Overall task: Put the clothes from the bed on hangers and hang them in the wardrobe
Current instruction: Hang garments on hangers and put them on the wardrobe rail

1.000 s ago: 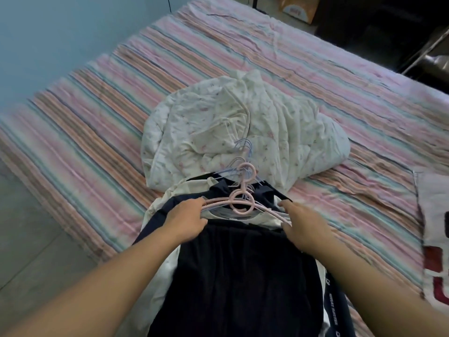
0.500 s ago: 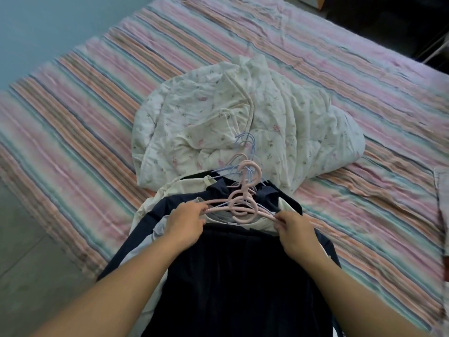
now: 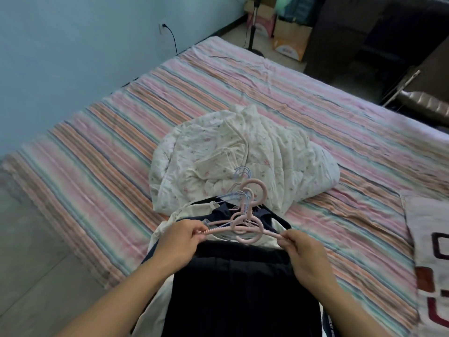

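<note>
— What is being held?

— A pink hanger (image 3: 245, 231) is held in the lower middle of the frame. One end is pinched by the left hand (image 3: 178, 242), with the fingers curled round the thin arm. The other end is pinched by the right hand (image 3: 302, 251) in the same way. So each grip is pressed together on the hanger.

— What is under it?

— A dark navy garment (image 3: 240, 288) is spread out below the hanger, at the bottom middle of the frame. A cream garment (image 3: 167, 224) is seen peeking out from under it on the left.

— Are more hangers seen?

— Yes. A small heap of hangers (image 3: 243, 188), pink and pale blue, is laid just above the held one. How many there are cannot be told.

— And behind those?

— A white flowered blanket (image 3: 243, 156) is bunched up in the middle of the frame. All of it is laid on the bed (image 3: 121, 142), which is covered with a striped sheet.

— What is seen around the bed?

— A blue wall (image 3: 73, 45) is seen at the upper left, with a socket (image 3: 162, 27) and a black cord plugged in. Cardboard boxes (image 3: 291, 37) are stacked at the top. A white cloth with red marks (image 3: 432, 251) is laid at the right edge.
</note>
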Demonstrator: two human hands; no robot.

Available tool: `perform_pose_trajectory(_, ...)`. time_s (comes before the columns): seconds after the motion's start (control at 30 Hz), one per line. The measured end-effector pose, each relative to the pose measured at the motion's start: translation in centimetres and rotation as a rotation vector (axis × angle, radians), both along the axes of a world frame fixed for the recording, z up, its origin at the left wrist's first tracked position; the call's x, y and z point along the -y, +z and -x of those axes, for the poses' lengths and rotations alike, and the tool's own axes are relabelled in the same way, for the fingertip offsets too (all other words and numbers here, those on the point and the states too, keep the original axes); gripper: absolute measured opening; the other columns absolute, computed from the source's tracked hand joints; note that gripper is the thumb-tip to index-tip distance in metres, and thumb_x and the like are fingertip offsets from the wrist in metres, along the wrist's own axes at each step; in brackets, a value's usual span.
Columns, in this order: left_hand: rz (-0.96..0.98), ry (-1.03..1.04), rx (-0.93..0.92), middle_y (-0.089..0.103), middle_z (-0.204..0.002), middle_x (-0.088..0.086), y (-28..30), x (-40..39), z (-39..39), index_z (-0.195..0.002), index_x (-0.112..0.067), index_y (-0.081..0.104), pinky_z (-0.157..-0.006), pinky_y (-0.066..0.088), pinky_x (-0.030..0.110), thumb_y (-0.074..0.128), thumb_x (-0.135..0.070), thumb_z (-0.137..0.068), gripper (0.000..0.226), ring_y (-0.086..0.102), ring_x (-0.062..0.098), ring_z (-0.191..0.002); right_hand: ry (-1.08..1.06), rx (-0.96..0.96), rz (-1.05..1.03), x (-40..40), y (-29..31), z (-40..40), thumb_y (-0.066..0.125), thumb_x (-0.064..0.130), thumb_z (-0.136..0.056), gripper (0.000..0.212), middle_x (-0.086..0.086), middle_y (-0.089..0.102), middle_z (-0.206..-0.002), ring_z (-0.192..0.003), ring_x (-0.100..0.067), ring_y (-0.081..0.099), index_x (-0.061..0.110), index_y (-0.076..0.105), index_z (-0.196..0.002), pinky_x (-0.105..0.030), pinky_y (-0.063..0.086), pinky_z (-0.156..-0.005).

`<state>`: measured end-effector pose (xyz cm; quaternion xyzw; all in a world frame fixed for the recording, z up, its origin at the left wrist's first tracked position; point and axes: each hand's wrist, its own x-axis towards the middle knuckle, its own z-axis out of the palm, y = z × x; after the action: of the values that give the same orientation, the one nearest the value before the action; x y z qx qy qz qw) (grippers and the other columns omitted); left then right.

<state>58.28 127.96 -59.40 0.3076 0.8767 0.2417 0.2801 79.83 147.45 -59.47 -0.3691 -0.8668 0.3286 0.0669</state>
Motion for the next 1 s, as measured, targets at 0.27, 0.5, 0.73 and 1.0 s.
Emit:
perform_pose_trajectory(0.27, -0.221, 0.007, -0.171, 0.067, -0.076, -0.015, 10.4, 6.4, -1.4, -0.093, -0.032, 0.076, -0.069, 0.05, 0.033, 0.072, -0.019, -0.086, 0.015, 0.06, 0.005, -0.073, 0.04, -0.121, -0.095, 4.4, 10.5, -0.9, 0.073, 0.018, -0.088, 0.012, 0.013, 0.057, -0.063, -0.063, -0.006, 0.053, 0.025, 0.07, -0.079, -0.019, 0.037, -0.056)
perform_pose_trajectory(0.5, -0.306, -0.006, -0.232, 0.063, -0.073, -0.013, 18.6, 12.5, -2.5, -0.087, -0.034, 0.072, -0.064, 0.045, 0.027, 0.074, -0.027, -0.085, 0.007, 0.056, 0.005, -0.069, 0.063, -0.257, -0.195, 9.7, 19.2, -2.1, 0.076, 0.017, -0.086, 0.012, 0.016, 0.057, -0.066, -0.063, -0.004, 0.055, 0.027, 0.071, -0.08, -0.019, 0.039, -0.058)
perform_pose_trajectory(0.73, -0.432, 0.024, -0.32, 0.061, -0.07, -0.011, 28.5, 17.3, -3.9, -0.081, -0.031, 0.064, -0.062, 0.05, 0.031, 0.075, -0.029, -0.085, 0.012, 0.057, 0.007, -0.066, 0.067, -0.355, -0.287, 14.6, 28.6, -2.3, 0.078, 0.013, -0.083, 0.012, 0.02, 0.058, -0.065, -0.067, 0.0, 0.057, 0.023, 0.072, -0.083, -0.013, 0.04, -0.058)
perform_pose_trajectory(1.0, -0.578, 0.075, -0.443, 0.065, -0.073, -0.015, 40.1, 22.1, -4.0, -0.083, -0.032, 0.068, -0.062, 0.049, 0.015, 0.077, -0.023, -0.083, 0.013, 0.062, 0.001, -0.075, 0.11, -0.457, -0.351, 19.0, 39.8, -1.9, 0.079, 0.017, -0.082, 0.014, 0.019, 0.066, -0.077, -0.07, -0.003, 0.061, 0.027, 0.075, -0.09, -0.017, 0.044, -0.062)
